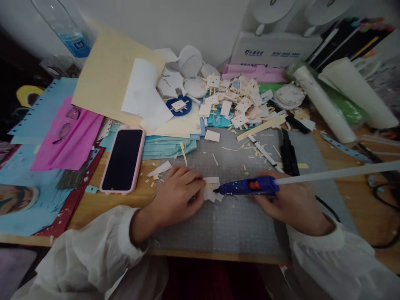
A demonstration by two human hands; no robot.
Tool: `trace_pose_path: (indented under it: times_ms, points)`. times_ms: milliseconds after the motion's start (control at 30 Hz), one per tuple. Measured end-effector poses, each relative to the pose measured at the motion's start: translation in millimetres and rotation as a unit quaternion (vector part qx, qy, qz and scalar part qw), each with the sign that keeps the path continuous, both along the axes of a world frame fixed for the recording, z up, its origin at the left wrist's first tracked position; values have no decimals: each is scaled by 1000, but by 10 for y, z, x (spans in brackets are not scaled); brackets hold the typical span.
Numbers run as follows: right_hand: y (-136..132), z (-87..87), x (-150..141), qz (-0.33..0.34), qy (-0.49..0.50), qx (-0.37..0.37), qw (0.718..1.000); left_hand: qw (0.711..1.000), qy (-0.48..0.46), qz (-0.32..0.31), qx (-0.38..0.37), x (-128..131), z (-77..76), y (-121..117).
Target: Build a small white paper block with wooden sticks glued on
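Note:
My right hand (290, 202) is wrapped round a blue hot glue gun (240, 186), with a long white glue stick (337, 172) running out of its back to the right. Its dark nozzle points left and meets, or nearly meets, a small white paper piece (211, 192) on the grey cutting mat (225, 233). My left hand (178, 192) is closed, fingertips pinching that piece at its left edge. Just beyond lie a blank white card (212, 136) and thin cream paper strips (215, 159). A heap of small paper figures with drawn faces (243, 104) fills the back.
A pink-cased phone (123, 160) lies left of the mat. Glasses (65, 125) rest on pink paper. A black utility knife (288, 154) and a white pen (265, 153) lie beyond the glue gun. A black cable (328, 208) crosses the right side. Rolls (325, 104) stand back right.

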State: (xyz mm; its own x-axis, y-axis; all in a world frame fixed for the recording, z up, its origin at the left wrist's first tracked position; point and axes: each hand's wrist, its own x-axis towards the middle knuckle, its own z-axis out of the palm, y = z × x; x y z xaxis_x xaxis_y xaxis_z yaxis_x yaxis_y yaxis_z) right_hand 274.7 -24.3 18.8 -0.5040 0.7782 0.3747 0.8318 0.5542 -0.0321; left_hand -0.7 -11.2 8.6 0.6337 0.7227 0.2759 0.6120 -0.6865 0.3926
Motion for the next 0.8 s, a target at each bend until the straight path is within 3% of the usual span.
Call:
trace_pose_path:
  times_ms: [200,300,367,433,500,567,667,800]
  points:
    - [16,41,36,31,7,-30,999,1000,2,4,-1,0,-10,4]
    - [-6,29,100,18,58,-34,998,1000,0,2,-3,0,-24,5]
    - [-40,10,188,-42,118,-21,992,1000,-8,8,-7,4,-34,6]
    - [-79,-14,315,-169,162,2,972,1000,-16,20,-18,10,-45,5]
    - [-111,-46,472,-323,176,29,930,999,-17,39,-25,15,-57,5]
    - [-138,-92,638,-421,177,63,887,998,-10,53,-29,18,-66,4]
    - [-182,-181,842,-455,197,87,864,997,6,52,-48,23,-65,6]
    - [-232,-285,951,-494,202,25,845,995,-29,46,-79,36,-37,2]
